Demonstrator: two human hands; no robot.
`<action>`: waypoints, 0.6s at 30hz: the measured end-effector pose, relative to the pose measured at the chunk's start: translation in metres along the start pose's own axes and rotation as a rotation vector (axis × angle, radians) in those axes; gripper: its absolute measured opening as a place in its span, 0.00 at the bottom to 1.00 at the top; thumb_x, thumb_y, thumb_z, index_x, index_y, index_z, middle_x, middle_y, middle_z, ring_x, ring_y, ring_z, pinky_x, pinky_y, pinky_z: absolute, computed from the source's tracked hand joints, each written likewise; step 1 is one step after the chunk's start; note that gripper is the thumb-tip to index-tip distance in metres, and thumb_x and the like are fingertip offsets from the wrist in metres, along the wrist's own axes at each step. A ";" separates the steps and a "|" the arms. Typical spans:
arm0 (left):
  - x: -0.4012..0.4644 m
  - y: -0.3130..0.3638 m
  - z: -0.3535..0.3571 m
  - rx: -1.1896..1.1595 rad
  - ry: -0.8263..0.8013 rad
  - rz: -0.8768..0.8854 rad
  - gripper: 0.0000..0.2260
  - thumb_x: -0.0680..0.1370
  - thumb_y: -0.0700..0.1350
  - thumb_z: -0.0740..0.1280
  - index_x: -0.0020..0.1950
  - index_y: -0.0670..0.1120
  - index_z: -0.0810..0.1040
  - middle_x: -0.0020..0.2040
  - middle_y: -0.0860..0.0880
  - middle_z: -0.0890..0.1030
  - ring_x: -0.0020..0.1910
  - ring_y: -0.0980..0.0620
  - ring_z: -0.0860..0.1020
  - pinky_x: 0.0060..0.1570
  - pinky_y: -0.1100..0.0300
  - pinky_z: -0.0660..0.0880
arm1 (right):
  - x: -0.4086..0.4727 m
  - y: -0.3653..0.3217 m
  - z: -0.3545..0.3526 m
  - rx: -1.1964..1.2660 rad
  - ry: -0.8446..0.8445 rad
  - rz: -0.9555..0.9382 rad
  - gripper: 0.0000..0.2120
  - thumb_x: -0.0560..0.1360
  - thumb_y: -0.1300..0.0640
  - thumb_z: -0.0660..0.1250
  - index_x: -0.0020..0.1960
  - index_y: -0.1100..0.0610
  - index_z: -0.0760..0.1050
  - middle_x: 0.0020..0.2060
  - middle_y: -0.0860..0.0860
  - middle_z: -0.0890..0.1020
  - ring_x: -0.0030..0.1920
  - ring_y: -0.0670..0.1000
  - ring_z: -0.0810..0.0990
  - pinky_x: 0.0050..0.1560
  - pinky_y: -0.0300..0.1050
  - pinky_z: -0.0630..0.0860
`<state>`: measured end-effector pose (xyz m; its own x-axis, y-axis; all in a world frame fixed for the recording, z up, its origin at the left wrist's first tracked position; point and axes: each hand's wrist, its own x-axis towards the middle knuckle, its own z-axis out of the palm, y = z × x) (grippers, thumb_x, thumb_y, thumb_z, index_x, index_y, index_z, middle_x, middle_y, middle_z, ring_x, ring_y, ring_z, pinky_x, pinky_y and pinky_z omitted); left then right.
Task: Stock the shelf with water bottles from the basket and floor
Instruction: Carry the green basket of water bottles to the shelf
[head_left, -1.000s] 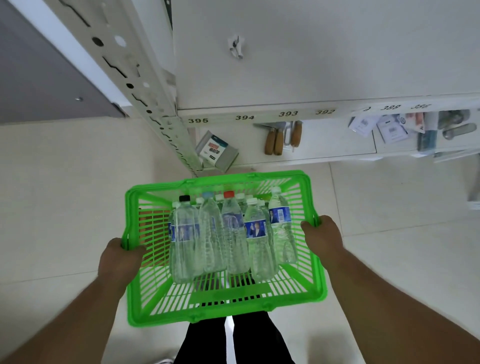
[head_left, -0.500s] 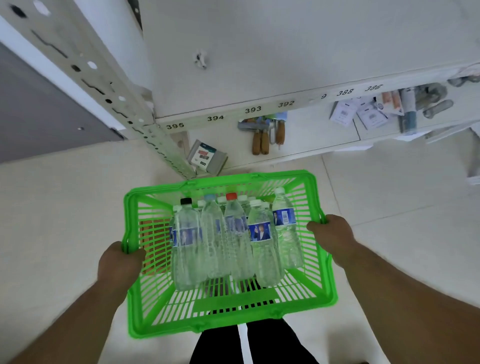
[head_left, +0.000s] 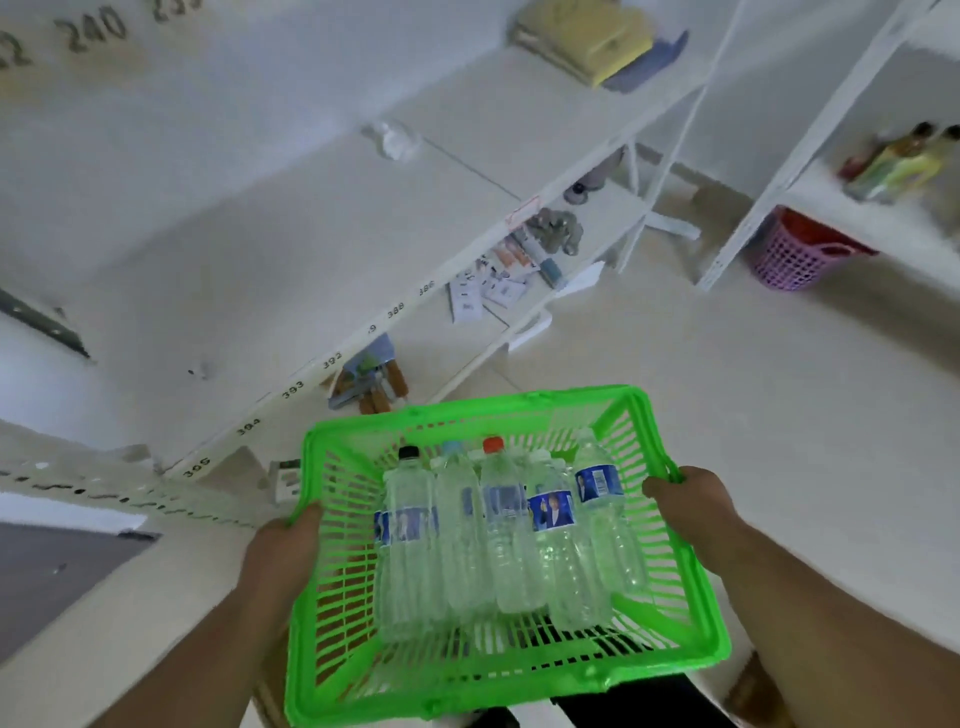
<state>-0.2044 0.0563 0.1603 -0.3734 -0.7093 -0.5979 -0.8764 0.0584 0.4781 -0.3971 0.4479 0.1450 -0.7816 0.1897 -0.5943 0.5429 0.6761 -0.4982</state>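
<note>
I carry a bright green plastic basket (head_left: 675, 654) in front of me, above the floor. My left hand (head_left: 283, 556) grips its left rim and my right hand (head_left: 685, 504) grips its right rim. Several clear water bottles (head_left: 498, 545) with blue labels lie side by side inside it, caps pointing away from me. A white shelf (head_left: 311, 291) with numbered edge labels runs from lower left to upper right, just beyond the basket; its broad top board is mostly bare.
On the lower board lie wooden-handled tools (head_left: 379, 389), paper packets (head_left: 483, 291) and small metal items (head_left: 556, 228). A small box (head_left: 284, 478) sits by the perforated upright. A pink basket (head_left: 795, 254) stands under another shelf at right. Pale tiled floor stretches to the right.
The view has swung up and to the right, so the shelf now runs diagonally and a second shelf appears. Both hands keep their hold on the basket, which sits further right in view.
</note>
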 end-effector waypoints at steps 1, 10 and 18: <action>-0.002 0.021 0.010 0.023 -0.022 0.040 0.24 0.80 0.58 0.61 0.56 0.37 0.81 0.58 0.34 0.80 0.54 0.38 0.79 0.55 0.49 0.75 | 0.004 0.009 -0.015 0.035 0.024 0.024 0.11 0.71 0.55 0.71 0.40 0.63 0.77 0.29 0.56 0.76 0.30 0.55 0.75 0.33 0.44 0.70; -0.019 0.204 0.153 0.323 -0.119 0.232 0.28 0.83 0.57 0.53 0.69 0.37 0.72 0.68 0.32 0.73 0.65 0.35 0.74 0.64 0.44 0.71 | 0.090 0.076 -0.146 0.388 0.197 0.228 0.25 0.73 0.39 0.63 0.42 0.63 0.79 0.39 0.60 0.82 0.40 0.59 0.81 0.42 0.50 0.76; -0.067 0.353 0.283 0.285 -0.181 0.309 0.22 0.82 0.53 0.55 0.62 0.37 0.77 0.60 0.33 0.79 0.59 0.35 0.78 0.60 0.43 0.75 | 0.170 0.117 -0.271 0.517 0.338 0.323 0.26 0.78 0.41 0.52 0.49 0.62 0.77 0.48 0.62 0.81 0.49 0.62 0.79 0.50 0.51 0.74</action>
<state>-0.5754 0.3234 0.1868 -0.6558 -0.4952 -0.5698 -0.7544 0.4574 0.4708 -0.5495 0.7521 0.1571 -0.5633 0.5921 -0.5763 0.7757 0.1388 -0.6156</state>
